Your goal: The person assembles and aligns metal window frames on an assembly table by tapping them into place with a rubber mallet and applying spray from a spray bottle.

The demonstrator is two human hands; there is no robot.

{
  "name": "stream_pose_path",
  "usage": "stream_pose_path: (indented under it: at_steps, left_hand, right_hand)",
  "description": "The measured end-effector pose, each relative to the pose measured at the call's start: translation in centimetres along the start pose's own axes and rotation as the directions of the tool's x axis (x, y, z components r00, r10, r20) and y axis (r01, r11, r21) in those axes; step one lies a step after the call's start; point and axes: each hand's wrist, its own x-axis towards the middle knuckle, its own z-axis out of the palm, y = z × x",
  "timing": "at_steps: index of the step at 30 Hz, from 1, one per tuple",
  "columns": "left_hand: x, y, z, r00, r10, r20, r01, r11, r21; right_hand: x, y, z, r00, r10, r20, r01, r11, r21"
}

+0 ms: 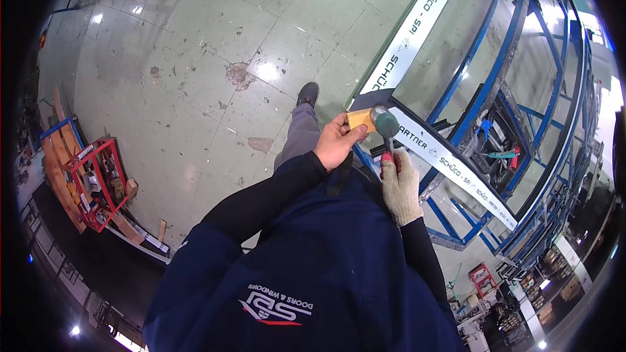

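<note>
Pale workshop floor (215,91) lies under me while, mid-frame, my gloved right hand (400,186) curls its fingers tight around a green-headed mallet (385,125), my bare left hand (336,143) pinches a tan block (360,119) just beside its head, white-taped frame (417,26) beyond, upper right.

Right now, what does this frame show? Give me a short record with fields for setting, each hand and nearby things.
setting: workshop with a tiled floor, viewed down over the person's chest
left hand: bare, closed on an orange block
right hand: gloved, gripping a mallet by its red handle, green head beside the block
nearby: glass panel with a white printed strip on a blue rack; red trolley at left
unclear: whether the block touches the panel
</note>
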Motion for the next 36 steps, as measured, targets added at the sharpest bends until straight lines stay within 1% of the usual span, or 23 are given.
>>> stream_pose_path:
  at_steps: [3, 6, 7, 8, 10, 11, 13, 14, 16, 17, 20, 21, 24, 25, 29, 32, 35, 36]
  left_hand:
    - [-1.3, 1.3, -0.3, 0.991, -0.132, 0.020, 0.130, 0.986, 0.101]
    - [-1.6, 1.8, -2.2, 0.997, -0.074, 0.004, 0.071, 0.975, 0.208]
    - [-1.5, 3.2, -2.0, 0.999, -0.005, -0.040, 0.013, 0.981, 0.196]
    - [-1.1, 4.6, -2.9, 0.999, 0.013, -0.031, -0.004, 0.965, 0.262]
    - [-0.4, 7.1, -2.8, 0.990, 0.043, -0.132, -0.017, 0.980, 0.198]
    - [0.2, 7.6, -3.4, 0.994, 0.010, -0.108, 0.016, 0.971, 0.237]
    - [1.4, 8.1, -3.9, 0.997, -0.040, -0.061, 0.057, 0.947, 0.315]
    - [1.7, 7.7, -3.9, 0.996, -0.062, -0.066, 0.080, 0.947, 0.311]
    - [2.1, 7.3, -3.4, 0.993, -0.095, -0.071, 0.112, 0.945, 0.306]
    - [1.9, 7.3, -2.9, 0.991, -0.091, -0.102, 0.117, 0.949, 0.293]
    - [1.6, 6.7, -2.6, 0.992, -0.039, -0.118, 0.071, 0.957, 0.282]
    - [1.5, 6.5, -2.5, 0.993, -0.033, -0.116, 0.065, 0.958, 0.280]
    - [1.5, 6.3, -2.3, 0.993, -0.008, -0.116, 0.040, 0.961, 0.274]
    - [1.5, 6.1, -2.3, 0.993, -0.004, -0.119, 0.036, 0.961, 0.274]
    - [1.7, 5.5, -2.7, 0.992, 0.020, -0.122, 0.014, 0.962, 0.272]
    - [1.8, 5.2, -2.7, 0.990, 0.038, -0.138, 0.001, 0.962, 0.274]
    - [1.8, 5.5, -2.6, 0.988, 0.033, -0.151, 0.015, 0.952, 0.307]
    - [1.7, 5.5, -2.6, 0.988, 0.042, -0.151, 0.005, 0.953, 0.303]
  right_hand:
    - [-0.5, 0.6, 0.1, 0.996, 0.085, -0.038, -0.080, 0.989, 0.128]
    - [-0.5, 0.7, -0.3, 0.993, 0.096, -0.066, -0.084, 0.982, 0.167]
    - [-0.5, 0.8, -0.4, 0.994, 0.078, -0.082, -0.064, 0.984, 0.166]
    - [-0.4, 0.9, -0.5, 0.994, 0.075, -0.085, -0.062, 0.987, 0.151]
    - [-0.4, 1.1, -0.7, 0.993, 0.082, -0.088, -0.071, 0.990, 0.118]
    - [-0.4, 0.9, -0.7, 0.993, 0.041, -0.107, -0.031, 0.995, 0.090]
    - [-0.1, 0.3, -0.6, 0.994, 0.043, -0.098, -0.033, 0.994, 0.108]
    - [0.0, -0.1, -0.5, 0.995, 0.048, -0.090, -0.037, 0.992, 0.120]
    - [0.4, -1.0, -0.3, 0.998, -0.012, -0.068, 0.019, 0.994, 0.105]
    - [0.7, -1.4, -0.2, 0.997, -0.044, -0.060, 0.050, 0.994, 0.100]
    - [1.4, -2.3, 0.2, 0.983, -0.179, -0.037, 0.176, 0.983, -0.058]
    - [1.7, -2.3, 0.5, 0.982, -0.189, -0.020, 0.187, 0.981, -0.056]
    - [2.5, -1.2, 1.5, 0.979, -0.202, 0.000, 0.201, 0.979, -0.044]
    - [2.5, -1.3, 1.5, 0.985, -0.171, 0.016, 0.172, 0.985, -0.032]
    - [2.1, -2.2, 1.3, 0.981, -0.191, -0.021, 0.192, 0.981, 0.028]
    - [2.7, -1.6, 1.4, 0.982, -0.188, 0.004, 0.188, 0.981, -0.056]
    - [3.0, -1.7, 1.4, 0.987, -0.159, 0.019, 0.160, 0.986, -0.050]
    - [2.8, -1.8, 1.4, 0.985, -0.171, 0.008, 0.171, 0.985, -0.011]
